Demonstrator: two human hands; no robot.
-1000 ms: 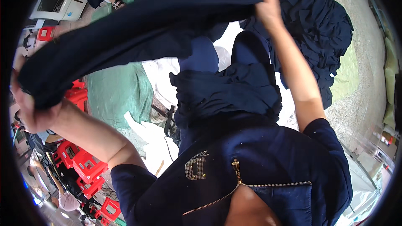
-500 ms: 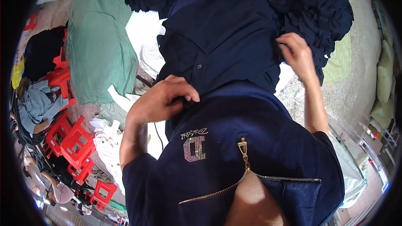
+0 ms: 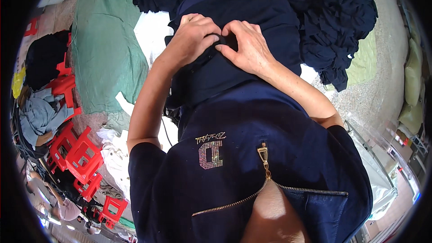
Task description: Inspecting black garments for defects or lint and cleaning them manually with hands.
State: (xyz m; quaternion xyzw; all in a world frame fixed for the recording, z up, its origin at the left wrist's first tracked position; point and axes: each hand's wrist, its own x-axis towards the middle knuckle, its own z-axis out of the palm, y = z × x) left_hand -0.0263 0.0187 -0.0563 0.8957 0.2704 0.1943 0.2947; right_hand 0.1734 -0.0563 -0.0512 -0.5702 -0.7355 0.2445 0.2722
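Note:
A dark navy garment [image 3: 274, 22] lies spread across my lap, bunched and creased in the middle. Up on its upper part, my left hand [image 3: 193, 36] is closed on a fold of the cloth, thumb against fingers. My right hand [image 3: 247, 47] pinches the same raised fold from the other side, its thumb and fingertips almost meeting those of the left. Whatever small detail sits between the fingertips is hidden by them and by the dark cloth.
A large heap of dark clothing [image 3: 337, 22] lies beyond and to the right. A green sheet [image 3: 108, 45] covers the floor on the left, near several red stools [image 3: 84, 155]. White cloth [image 3: 155, 36] lies beside the garment. Pale green sacks [image 3: 411, 81] line the right edge.
Both hands have moved forward and inward, from the garment's near left and right edge to its upper middle. They now grip a fold together, and the V-shaped neckline has been gathered up.

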